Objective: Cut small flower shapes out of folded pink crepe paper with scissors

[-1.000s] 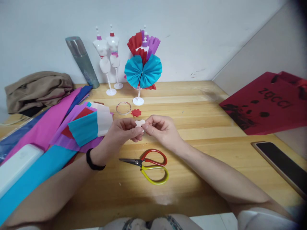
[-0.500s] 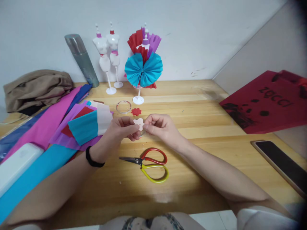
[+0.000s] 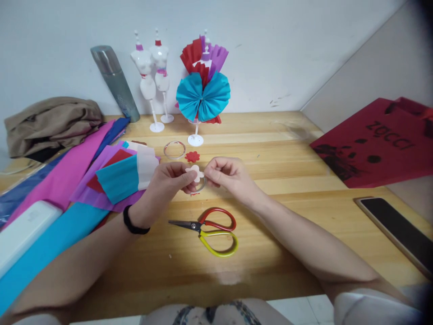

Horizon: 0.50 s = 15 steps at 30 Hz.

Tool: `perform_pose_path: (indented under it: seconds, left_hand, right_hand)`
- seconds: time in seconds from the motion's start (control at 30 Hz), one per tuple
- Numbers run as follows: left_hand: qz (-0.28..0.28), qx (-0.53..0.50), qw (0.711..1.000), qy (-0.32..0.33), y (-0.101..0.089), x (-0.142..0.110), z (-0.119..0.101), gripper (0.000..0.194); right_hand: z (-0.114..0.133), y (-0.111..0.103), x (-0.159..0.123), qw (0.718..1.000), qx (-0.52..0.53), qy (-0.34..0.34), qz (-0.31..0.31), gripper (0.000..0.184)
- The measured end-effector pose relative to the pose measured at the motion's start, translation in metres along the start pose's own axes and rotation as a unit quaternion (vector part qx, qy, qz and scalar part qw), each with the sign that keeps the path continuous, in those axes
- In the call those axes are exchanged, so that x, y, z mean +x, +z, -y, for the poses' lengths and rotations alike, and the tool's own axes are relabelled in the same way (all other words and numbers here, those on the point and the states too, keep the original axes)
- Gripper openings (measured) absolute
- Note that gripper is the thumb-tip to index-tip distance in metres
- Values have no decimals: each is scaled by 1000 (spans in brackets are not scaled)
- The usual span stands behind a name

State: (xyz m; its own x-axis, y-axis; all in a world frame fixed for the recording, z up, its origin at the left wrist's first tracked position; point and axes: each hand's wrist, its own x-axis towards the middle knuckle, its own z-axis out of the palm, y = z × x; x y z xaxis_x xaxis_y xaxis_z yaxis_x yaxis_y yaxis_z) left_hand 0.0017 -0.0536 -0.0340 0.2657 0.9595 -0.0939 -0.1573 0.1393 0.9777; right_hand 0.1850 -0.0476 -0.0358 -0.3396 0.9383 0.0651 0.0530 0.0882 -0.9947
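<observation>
A small pale paper flower is pinched between the thumb and fingers of my left hand. At the flower's right edge, the closed thumb and fingertips of my right hand grip a petal tip. Partly hidden under the flower and my left fingers is a clear ring, perhaps a tape roll. A red paper flower lies just beyond my hands, beside another clear ring. Nearer to me are scissors with one red and one yellow handle, their blades pointing left.
Folded coloured paper and a white box cover the left side. A flask, mannequins and a paper-dressed mannequin stand by the wall. A red bag and a phone are at right.
The pale flower has turned and shifted slightly left in my left fingers. My right fingertips have moved slightly right, toward its edge, so more of the flower and the ring beneath shows.
</observation>
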Motion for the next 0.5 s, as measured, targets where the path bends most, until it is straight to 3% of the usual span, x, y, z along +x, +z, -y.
perform_pose_path:
  seconds: [0.07,0.13,0.17,0.27,0.4,0.5]
  left_hand:
    - [-12,-16,1000,-1,0,-1,-2,23]
    - [-22,-33,999,0,0,-1,-4,24]
    - [-24,-42,999,0,0,-1,-5,25]
    - [-40,-66,997,-8,1,0,-7,27]
    - [-69,-92,993,-20,1,2,-6,27]
    - [-77,-103,991,-19,2,2,-4,26]
  right_hand:
    - [3,-7,-2,998,-45,-8,53,31]
    - [9,-9,-6,978,-148,9,150,24]
    - [12,-7,-10,959,-214,6,186,19]
    - [18,7,-24,866,-400,-22,298,10]
    - [8,26,-48,772,-538,-68,330,31]
    - [-6,28,-63,745,-581,-99,312,40]
